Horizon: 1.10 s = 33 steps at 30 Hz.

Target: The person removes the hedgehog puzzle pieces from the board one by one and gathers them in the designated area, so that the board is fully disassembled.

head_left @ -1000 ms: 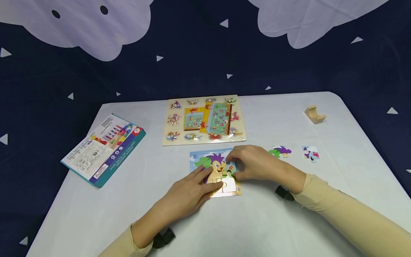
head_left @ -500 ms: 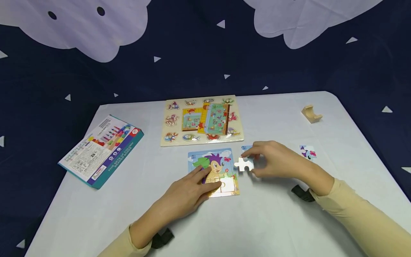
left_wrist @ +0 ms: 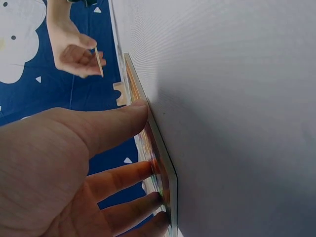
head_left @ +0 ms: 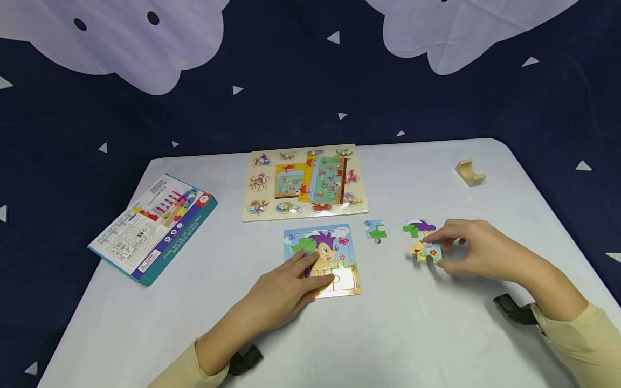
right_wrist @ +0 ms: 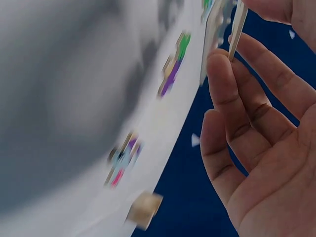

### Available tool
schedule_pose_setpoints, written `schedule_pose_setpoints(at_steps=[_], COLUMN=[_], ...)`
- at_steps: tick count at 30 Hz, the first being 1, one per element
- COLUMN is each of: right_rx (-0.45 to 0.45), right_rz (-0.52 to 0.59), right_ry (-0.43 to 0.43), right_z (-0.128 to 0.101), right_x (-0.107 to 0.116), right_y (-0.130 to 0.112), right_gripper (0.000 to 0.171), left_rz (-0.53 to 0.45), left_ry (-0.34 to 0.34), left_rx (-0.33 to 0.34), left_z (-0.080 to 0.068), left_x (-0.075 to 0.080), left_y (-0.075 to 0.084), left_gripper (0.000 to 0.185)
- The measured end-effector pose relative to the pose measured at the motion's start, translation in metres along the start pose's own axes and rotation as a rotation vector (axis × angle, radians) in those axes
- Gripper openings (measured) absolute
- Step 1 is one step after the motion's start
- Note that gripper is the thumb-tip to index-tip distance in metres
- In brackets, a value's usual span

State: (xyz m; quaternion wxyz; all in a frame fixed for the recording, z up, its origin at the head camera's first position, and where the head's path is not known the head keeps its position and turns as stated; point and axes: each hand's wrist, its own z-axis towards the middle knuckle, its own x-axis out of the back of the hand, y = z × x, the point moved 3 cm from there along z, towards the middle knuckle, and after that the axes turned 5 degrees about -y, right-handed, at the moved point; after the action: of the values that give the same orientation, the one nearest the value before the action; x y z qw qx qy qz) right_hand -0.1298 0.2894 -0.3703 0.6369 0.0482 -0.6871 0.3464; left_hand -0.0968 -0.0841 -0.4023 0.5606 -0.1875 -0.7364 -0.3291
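My left hand [head_left: 283, 288] rests on the lower left of a square jigsaw puzzle [head_left: 348, 249] with a purple-haired hedgehog picture, fingers spread. In the left wrist view, the thumb and fingertips touch the puzzle's face near its edge. Off to its right, my right hand [head_left: 477, 250] pinches a puzzle piece [head_left: 432, 252] with a red flower between thumb and fingers, above the table. A purple and green piece [head_left: 416, 228] lies just behind it. Another piece, blue and green [head_left: 375, 230], lies nearer the puzzle. A dolphin-like piece [right_wrist: 123, 158] shows in the right wrist view; my right hand hides it from the head view.
Behind the puzzle lies a wooden sea-animal board [head_left: 257, 196] with two picture cards [head_left: 329, 180] on it. A flat box [head_left: 152, 229] sits at the left. A small notched wooden block [head_left: 469, 172] stands at the back right of the white table [head_left: 412, 334].
My right hand has moved right, away from the puzzle, carrying the puzzle piece, whose picture side now shows. The blue and green piece has come fully into sight. The left hand stays put.
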Motion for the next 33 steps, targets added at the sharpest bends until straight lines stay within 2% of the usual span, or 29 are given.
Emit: schedule_pose_setpoints(at_steps=[6, 16, 27, 33], right_rx=[-0.023, -0.094, -0.169, -0.172], right_rz=[-0.005, -0.014, -0.062, -0.088], right_ry=[0.047, 0.082, 0.075, 0.076], right_z=[-0.027, -0.056, -0.068, -0.068], right_x=[0.007, 0.005, 0.002, 0.002], right_y=[0.016, 0.043, 0.059, 0.062], right_gripper=[0.055, 0.053, 0.052, 0.052], left_rz=[0.007, 0.019, 0.026, 0.024], left_ry=[-0.012, 0.007, 0.007, 0.014], left_rx=[0.009, -0.011, -0.015, -0.018], left_z=[0.000, 0.000, 0.000, 0.000], left_x=[0.000, 0.001, 0.001, 0.000], left_y=[0.001, 0.001, 0.001, 0.001], left_gripper=[0.040, 0.040, 0.041, 0.040])
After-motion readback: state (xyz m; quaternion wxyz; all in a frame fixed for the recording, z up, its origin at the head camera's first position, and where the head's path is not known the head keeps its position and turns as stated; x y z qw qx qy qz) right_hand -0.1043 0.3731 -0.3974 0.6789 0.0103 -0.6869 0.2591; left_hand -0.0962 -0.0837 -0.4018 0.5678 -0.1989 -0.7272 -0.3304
